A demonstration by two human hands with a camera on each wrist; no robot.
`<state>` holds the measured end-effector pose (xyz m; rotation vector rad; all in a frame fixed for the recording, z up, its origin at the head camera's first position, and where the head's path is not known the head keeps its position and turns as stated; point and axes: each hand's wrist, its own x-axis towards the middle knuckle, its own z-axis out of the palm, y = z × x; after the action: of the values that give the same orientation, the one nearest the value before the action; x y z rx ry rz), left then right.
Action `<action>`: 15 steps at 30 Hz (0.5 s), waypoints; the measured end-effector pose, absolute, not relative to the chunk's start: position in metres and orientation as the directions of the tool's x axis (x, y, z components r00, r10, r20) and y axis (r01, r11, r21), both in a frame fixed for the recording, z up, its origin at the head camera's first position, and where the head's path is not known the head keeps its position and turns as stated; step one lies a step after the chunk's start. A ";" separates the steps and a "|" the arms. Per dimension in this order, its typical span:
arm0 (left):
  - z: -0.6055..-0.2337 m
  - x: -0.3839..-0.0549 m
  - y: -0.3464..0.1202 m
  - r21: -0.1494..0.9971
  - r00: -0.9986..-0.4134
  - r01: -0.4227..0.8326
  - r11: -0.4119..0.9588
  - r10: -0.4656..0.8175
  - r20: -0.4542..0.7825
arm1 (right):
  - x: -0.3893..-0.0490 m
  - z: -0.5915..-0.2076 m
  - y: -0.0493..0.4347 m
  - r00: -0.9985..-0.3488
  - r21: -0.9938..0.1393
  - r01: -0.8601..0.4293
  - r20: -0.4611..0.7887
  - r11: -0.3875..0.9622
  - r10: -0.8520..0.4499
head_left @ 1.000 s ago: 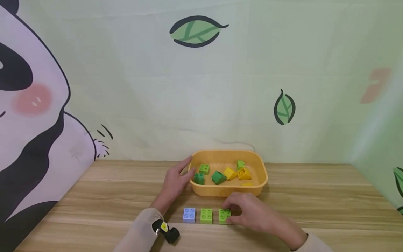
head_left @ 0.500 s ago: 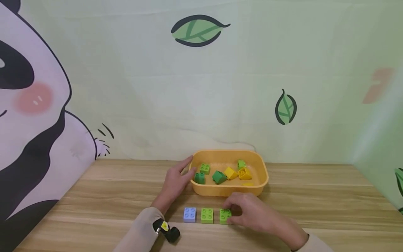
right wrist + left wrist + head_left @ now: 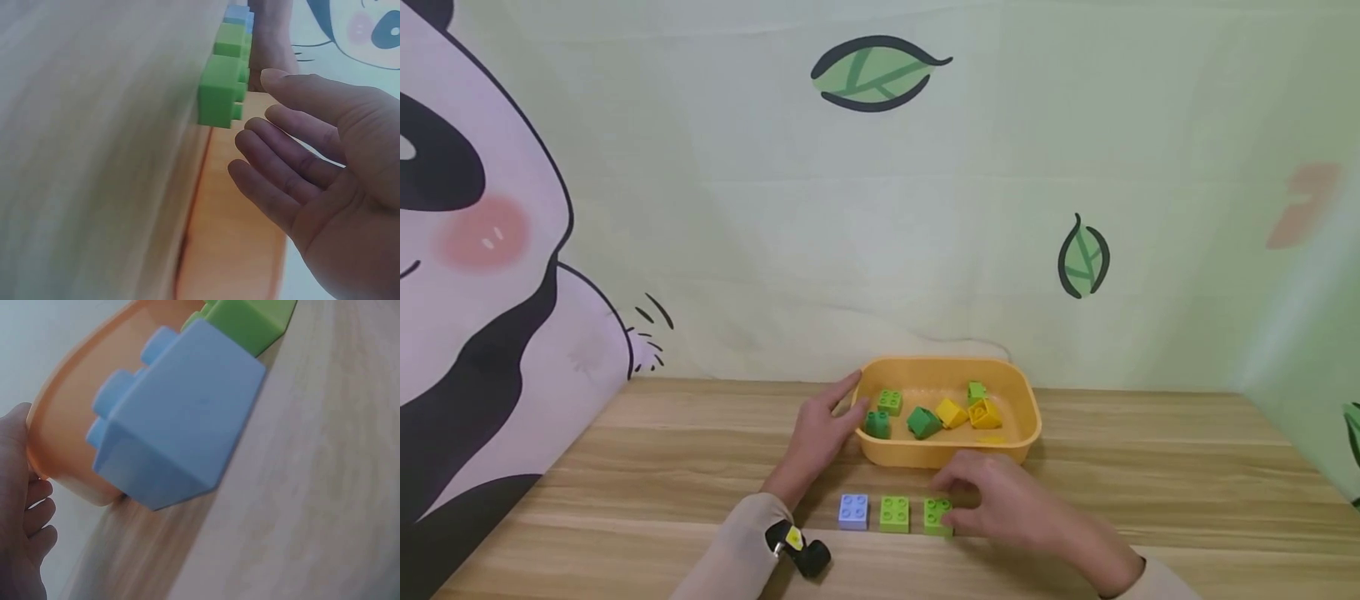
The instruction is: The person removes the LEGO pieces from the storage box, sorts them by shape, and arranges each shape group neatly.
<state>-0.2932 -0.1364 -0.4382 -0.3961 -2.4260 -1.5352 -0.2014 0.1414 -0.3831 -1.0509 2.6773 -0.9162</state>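
My left hand [image 3: 822, 427] grips the left end of a yellow-orange plastic bin [image 3: 947, 455], thumb over the rim and the other fingers outside. In front of the bin stand three toy building blocks in a row, studs up: a light blue block [image 3: 853, 512], a light green block [image 3: 894, 514] in the middle and another light green block [image 3: 937, 517] on the right. Over that right block hovers my right hand [image 3: 1011, 504]; in the right wrist view its fingers [image 3: 265, 194] are loosely spread, apart from the block [image 3: 219, 94], with nothing between them.
Inside the bin lie several loose blocks, among them a dark green block [image 3: 923, 422], a yellow block [image 3: 983, 413] and a light green block [image 3: 890, 402]. A printed cloth [image 3: 760, 208] hangs behind the wooden table [image 3: 1135, 475]. The left wrist carries a small black camera [image 3: 808, 557].
My right hand has let go of the right light green block and risen slightly off it. The left hand keeps its hold on the bin, and the blocks stay in place.
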 end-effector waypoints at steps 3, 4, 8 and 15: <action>-0.438 -0.293 -0.137 0.841 -0.934 0.351 0.412 0.095 0.344 | -0.200 -0.376 0.139 -0.755 -0.588 -0.571 0.101 0.573 -0.648; -0.438 -0.293 -0.137 0.840 -0.933 0.354 0.410 0.095 0.347 | -0.200 -0.374 0.138 -0.757 -0.593 -0.568 0.106 0.570 -0.645; -0.438 -0.293 -0.137 0.835 -0.925 0.375 0.402 0.105 0.365 | -0.200 -0.364 0.136 -0.764 -0.611 -0.576 0.166 0.543 -0.623; -0.437 -0.292 -0.137 0.830 -0.921 0.384 0.405 0.108 0.374 | -0.212 -0.353 0.130 -0.781 -0.605 -0.580 0.222 0.546 -0.584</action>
<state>-0.2916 -0.1367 -0.4372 -0.4316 -2.4023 -1.5238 -0.2118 0.1298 -0.3525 -1.0376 2.7568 -1.0756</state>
